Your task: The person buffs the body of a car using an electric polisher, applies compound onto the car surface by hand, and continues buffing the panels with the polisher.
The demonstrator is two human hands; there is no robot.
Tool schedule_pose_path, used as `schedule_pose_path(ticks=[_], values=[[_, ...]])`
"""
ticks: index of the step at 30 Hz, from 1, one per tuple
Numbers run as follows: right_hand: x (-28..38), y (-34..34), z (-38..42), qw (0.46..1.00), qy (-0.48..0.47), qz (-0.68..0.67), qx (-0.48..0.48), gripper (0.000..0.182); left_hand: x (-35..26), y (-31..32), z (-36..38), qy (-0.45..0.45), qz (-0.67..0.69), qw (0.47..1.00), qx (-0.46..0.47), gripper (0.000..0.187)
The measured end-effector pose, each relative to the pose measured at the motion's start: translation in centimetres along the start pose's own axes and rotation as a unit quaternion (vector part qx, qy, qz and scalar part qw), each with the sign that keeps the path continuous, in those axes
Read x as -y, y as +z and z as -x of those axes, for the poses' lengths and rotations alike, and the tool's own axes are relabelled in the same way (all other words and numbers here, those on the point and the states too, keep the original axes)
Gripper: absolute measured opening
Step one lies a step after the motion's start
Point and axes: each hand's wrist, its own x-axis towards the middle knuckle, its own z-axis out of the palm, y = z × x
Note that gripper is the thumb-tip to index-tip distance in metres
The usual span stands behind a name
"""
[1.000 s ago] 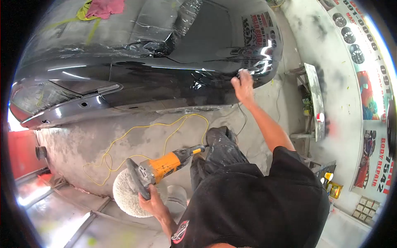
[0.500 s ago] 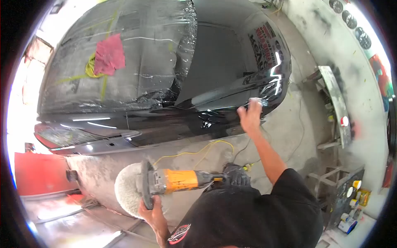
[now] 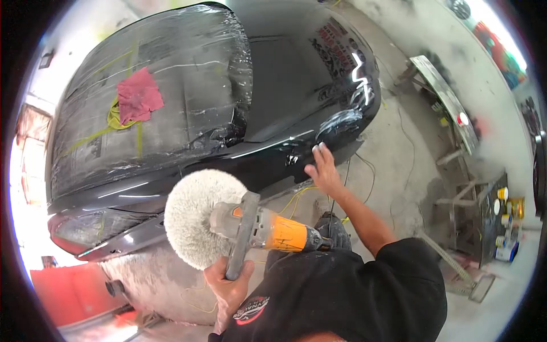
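At the lower middle, my left hand (image 3: pixel 230 279) is closed round the handle of an orange and grey polisher (image 3: pixel 286 233). The polisher's round white wool pad (image 3: pixel 196 219) faces left, and its rear end rests near my waist. My right hand (image 3: pixel 325 170) is at the side of the black car (image 3: pixel 273 85), fingers apart and holding nothing. Just beyond the fingertips, a whitish smear (image 3: pixel 340 121) lies on the glossy paint near the corner. Whether the fingertips touch the paint is hard to tell.
Plastic film (image 3: pixel 188 108) covers the car's glass, with a pink cloth (image 3: pixel 139 96) and a yellow-green cloth on it. A yellow cable and dark cords lie on the floor. At the right are a stand with a panel (image 3: pixel 444 102) and a table holding bottles (image 3: pixel 506 251).
The polisher has risen and its pad has turned more to view. My right hand has moved slightly left and down from the smeared paint. The view has shifted.
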Motion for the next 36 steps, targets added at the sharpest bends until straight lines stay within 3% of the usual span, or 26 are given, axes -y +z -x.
schedule_pose_path(ticks=[2, 3, 4, 5, 8, 10, 11, 12, 13, 16, 17, 20, 22, 23, 25, 26, 28, 29, 33, 36], values=[[0.5, 3.3, -0.9, 0.983, 0.13, 0.041, -0.122, 0.08, 2.1, -2.3, -0.6, 0.032, -0.008, 0.998, 0.056, 0.036], [2.5, 3.7, -1.2, 0.979, 0.188, 0.074, -0.016, 0.079, 3.4, -3.4, -0.7, 0.046, -0.01, 0.995, 0.084, 0.035], [5.2, 6.4, 0.2, 0.983, 0.163, 0.075, -0.026, 0.077, 5.0, -4.9, -0.9, 0.057, -0.013, 0.992, 0.108, 0.034], [6.9, 7.2, 2.0, 0.986, 0.135, 0.08, 0.049, 0.079, 6.8, -6.6, -1.3, 0.115, -0.041, 0.983, 0.138, 0.03], [11.8, 8.5, 7.5, 0.973, 0.033, 0.014, 0.226, 0.082, 10.7, -10.5, -2.2, 0.173, 0.035, 0.966, 0.192, 0.038], [14.9, 9.2, 7.9, 0.939, 0.139, -0.159, 0.27, 0.083, 12.8, -12.5, -2.7, 0.215, 0.049, 0.949, 0.225, 0.034], [16.5, 10.7, 7.9, 0.879, 0.283, -0.294, 0.246, 0.084, 13.5, -13.5, -3.1, 0.228, 0.056, 0.94, 0.246, 0.031], [18.7, 11.6, 7.2, 0.782, 0.414, -0.416, 0.208, 0.085, 14.2, -14.2, -3.5, 0.241, 0.064, 0.931, 0.267, 0.029], [20.8, 12.2, 6.6, 0.696, 0.432, -0.55, 0.162, 0.079, 14.2, -14.8, -4.0, 0.249, 0.07, 0.923, 0.284, 0.028], [28.6, 9.5, 3.6, 0.463, 0.446, -0.76, 0.093, 0.076, 14.8, -14.8, -5.0, 0.288, 0.103, 0.895, 0.324, 0.027], [30.4, 8.2, 3.6, 0.435, 0.464, -0.769, 0.056, 0.071, 14.9, -14.8, -5.1, 0.275, 0.104, 0.896, 0.334, 0.027], [30.3, 7.3, 7.7, 0.47, 0.465, -0.75, 0.021, 0.068, 15.0, -14.2, -5.3, 0.244, 0.1, 0.893, 0.364, 0.026], [29.2, 6.2, 11.0, 0.513, 0.542, -0.665, 0.037, 0.066, 15.3, -13.1, -5.7, 0.238, 0.086, 0.888, 0.384, 0.025], [29.7, 4.8, 12.9, 0.567, 0.563, -0.597, 0.07, 0.066, 15.3, -12.4, -6.0, 0.226, 0.085, 0.886, 0.395, 0.025], [28.6, 4.3, 20.5, 0.592, 0.567, -0.56, 0.119, 0.072, 15.3, -10.7, -6.5, 0.201, 0.083, 0.882, 0.419, 0.025], [26.6, 5.9, 25.6, 0.566, 0.554, -0.595, 0.134, 0.077, 15.3, -9.7, -6.7, 0.194, 0.085, 0.883, 0.418, 0.025], [27.9, 4.4, 29.0, 0.644, 0.499, -0.556, 0.163, 0.09, 15.5, -7.6, -6.9, 0.173, 0.09, 0.89, 0.412, 0.027], [28.3, 3.8, 29.9, 0.68, 0.469, -0.535, 0.177, 0.098, 16.0, -6.6, -7.5, 0.216, 0.065, 0.89, 0.396, 0.027], [29.8, -0.3, 28.2, 0.745, 0.454, -0.462, 0.159, 0.125, 17.0, -3.8, -9.1, 0.077, 0.122, 0.919, 0.368, 0.026], [31.6, -1.8, 25.3, 0.773, 0.484, -0.387, 0.135, 0.136, 17.7, -2.3, -10.1, 0.081, 0.146, 0.924, 0.344, 0.018]])
